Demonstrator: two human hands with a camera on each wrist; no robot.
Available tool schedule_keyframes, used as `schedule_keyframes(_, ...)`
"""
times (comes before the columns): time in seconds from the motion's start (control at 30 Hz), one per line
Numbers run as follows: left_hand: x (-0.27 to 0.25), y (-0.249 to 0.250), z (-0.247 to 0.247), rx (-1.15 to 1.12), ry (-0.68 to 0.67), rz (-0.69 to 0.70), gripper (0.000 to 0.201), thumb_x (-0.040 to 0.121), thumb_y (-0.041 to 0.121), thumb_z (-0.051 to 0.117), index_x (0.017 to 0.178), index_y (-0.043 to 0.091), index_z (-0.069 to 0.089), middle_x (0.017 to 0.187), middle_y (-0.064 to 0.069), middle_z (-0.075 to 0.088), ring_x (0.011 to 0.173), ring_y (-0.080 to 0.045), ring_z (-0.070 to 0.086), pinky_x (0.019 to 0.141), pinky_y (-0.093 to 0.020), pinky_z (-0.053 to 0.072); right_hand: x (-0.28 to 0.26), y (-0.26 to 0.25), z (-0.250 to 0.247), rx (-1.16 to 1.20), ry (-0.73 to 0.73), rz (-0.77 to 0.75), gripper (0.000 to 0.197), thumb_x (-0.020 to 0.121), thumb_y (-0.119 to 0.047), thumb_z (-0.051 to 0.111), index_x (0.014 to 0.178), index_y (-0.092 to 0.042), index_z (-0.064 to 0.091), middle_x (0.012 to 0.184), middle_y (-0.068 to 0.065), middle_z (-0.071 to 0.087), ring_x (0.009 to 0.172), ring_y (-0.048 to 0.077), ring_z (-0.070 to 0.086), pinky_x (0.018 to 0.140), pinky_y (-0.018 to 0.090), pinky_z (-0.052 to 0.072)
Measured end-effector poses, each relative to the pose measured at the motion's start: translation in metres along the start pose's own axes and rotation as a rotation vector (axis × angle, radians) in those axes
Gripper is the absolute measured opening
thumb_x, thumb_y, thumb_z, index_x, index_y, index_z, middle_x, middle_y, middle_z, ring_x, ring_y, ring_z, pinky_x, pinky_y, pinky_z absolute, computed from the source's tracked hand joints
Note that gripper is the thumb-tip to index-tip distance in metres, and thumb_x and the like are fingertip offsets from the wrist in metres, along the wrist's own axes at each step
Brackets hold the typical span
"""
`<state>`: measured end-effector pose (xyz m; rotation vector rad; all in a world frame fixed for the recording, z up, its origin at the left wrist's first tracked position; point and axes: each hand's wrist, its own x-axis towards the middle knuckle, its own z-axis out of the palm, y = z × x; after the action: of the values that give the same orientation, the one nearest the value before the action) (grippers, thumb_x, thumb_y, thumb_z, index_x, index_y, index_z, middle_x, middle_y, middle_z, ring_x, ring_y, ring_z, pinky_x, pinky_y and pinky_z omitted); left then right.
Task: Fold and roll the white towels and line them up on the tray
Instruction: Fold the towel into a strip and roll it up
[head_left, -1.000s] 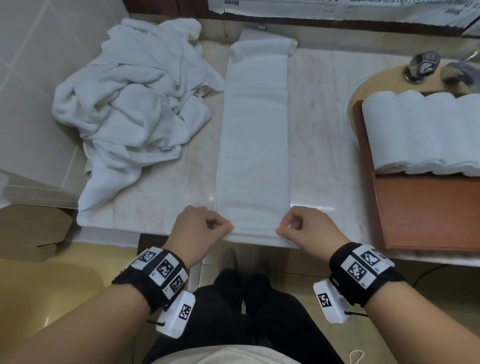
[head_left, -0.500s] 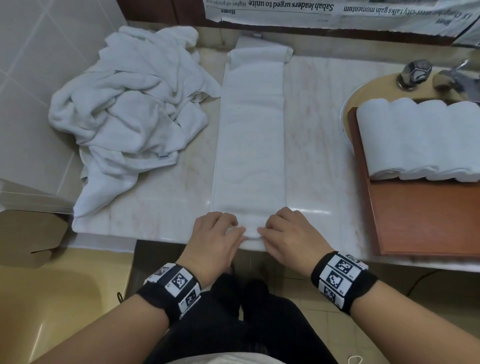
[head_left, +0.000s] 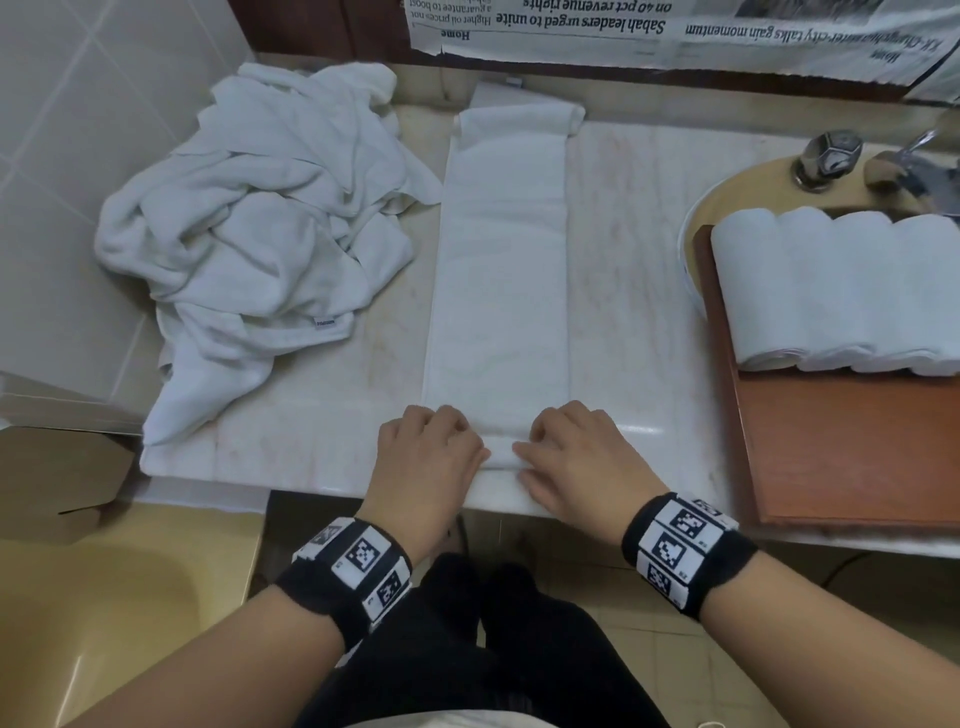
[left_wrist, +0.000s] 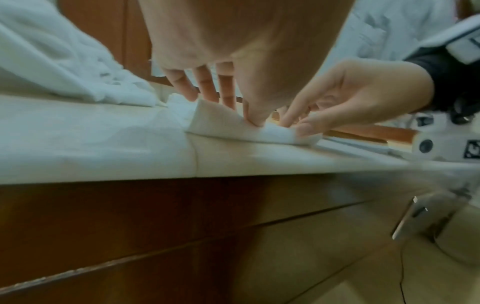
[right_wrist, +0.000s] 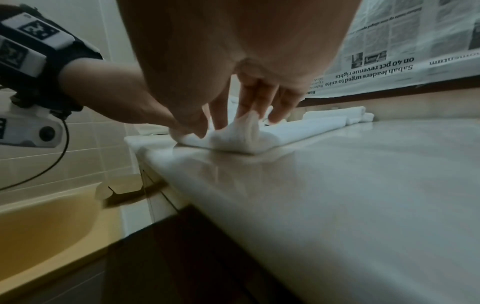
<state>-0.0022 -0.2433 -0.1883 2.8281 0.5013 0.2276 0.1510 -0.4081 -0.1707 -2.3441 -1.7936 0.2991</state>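
Towel (head_left: 498, 270), folded into a long strip, lies lengthwise on the marble surface (head_left: 623, 249), its near end turned over into a small roll at the front edge. I have my left hand (head_left: 426, 457) and right hand (head_left: 571, 457) side by side on that roll, fingers (left_wrist: 205, 86) curled over the top, thumbs pinching in front. A crumpled heap of towels (head_left: 249, 249) sits to the left. On the wooden tray (head_left: 852, 447) at the right, rolled towels (head_left: 831, 291) touch in a row.
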Motion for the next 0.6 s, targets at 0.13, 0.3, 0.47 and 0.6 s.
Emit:
schedule_keyframes(0.13,-0.008,-0.007,0.001,0.046,0.029,0.09,0.027,0.095,0.046,0.057,0.099,0.025,0.073,0.113,0.0,0.06,0.1,-0.026,0.049,0.081,-0.042,0.043,0.003,0.007,0.007,0.008,0.035,-0.059,0.016,0.083,-0.019,0.076,0.1,-0.017,0.075,0.09,-0.002,0.065,0.086,0.027,0.055,0.066,0.04,0.049)
schedule_keyframes(0.3,0.017,-0.026,-0.002,0.035,-0.122,0.143,0.034,0.1,0.044,0.047,0.1,0.024,0.074,0.095,0.005,0.062,0.089,-0.024,0.051,0.073,-0.037,0.037,0.016,0.021,-0.009,0.282,-0.142,0.083,0.024,0.101,-0.025,0.058,0.123,-0.019,0.066,0.108,-0.001,0.066,0.1,0.022,0.058,0.09,0.033,0.048)
schedule_keyframes(0.47,0.05,-0.026,-0.019,-0.013,-0.378,0.026,0.037,0.101,0.051,0.05,0.097,0.022,0.071,0.09,0.003,0.066,0.085,-0.024,0.059,0.078,-0.041,0.047,0.019,0.015,-0.009,0.227,-0.102,0.127,0.024,0.098,-0.021,0.06,0.122,-0.024,0.066,0.119,0.0,0.052,0.092,0.022,0.058,0.079,0.034,0.052)
schedule_keyframes(0.6,0.039,-0.012,-0.013,0.074,-0.118,0.048,0.019,0.092,0.037,0.072,0.083,0.02,0.073,0.087,0.001,0.063,0.079,-0.029,0.054,0.062,-0.04,0.044,0.016,0.007,-0.002,-0.047,0.062,0.081,0.026,0.084,-0.023,0.071,0.109,-0.015,0.072,0.114,0.01,0.058,0.097,0.03,0.055,0.073,0.039,0.048)
